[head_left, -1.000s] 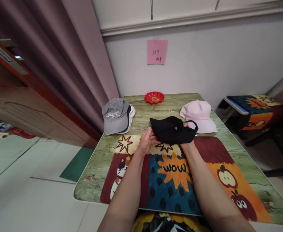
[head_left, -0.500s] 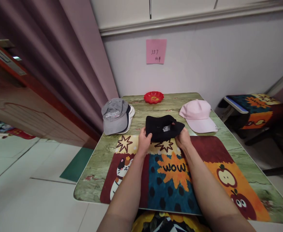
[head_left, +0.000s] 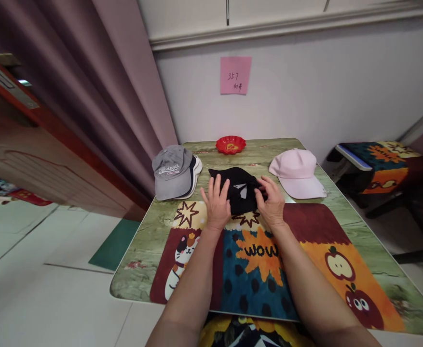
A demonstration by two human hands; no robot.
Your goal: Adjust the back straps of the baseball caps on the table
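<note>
A black hat (head_left: 238,202) lies crumpled at the far edge of the patterned mat, its inside partly turned up and a pale label (head_left: 243,192) showing. My left hand (head_left: 217,205) rests against the hat's left side, fingers spread. On the other side, my right hand (head_left: 272,200) has its thumb and fingers curled at the hat's right edge, with dark cloth between them. To the left sits a stack of caps with a grey cap (head_left: 173,171) on top. A pink cap (head_left: 297,171) stands to the right, its brim facing front right.
A red scalloped dish (head_left: 230,145) stands at the back of the green wood-patterned table (head_left: 139,270). The mat (head_left: 316,221) covers the table's front middle. Behind is a wall with a pink note (head_left: 236,75). A curtain and door are at left, a stool (head_left: 381,161) at right.
The hat has come down flatter, its left tip shifting left. My left hand has let go and spread its fingers; my right hand has moved from beneath the edge to over it.
</note>
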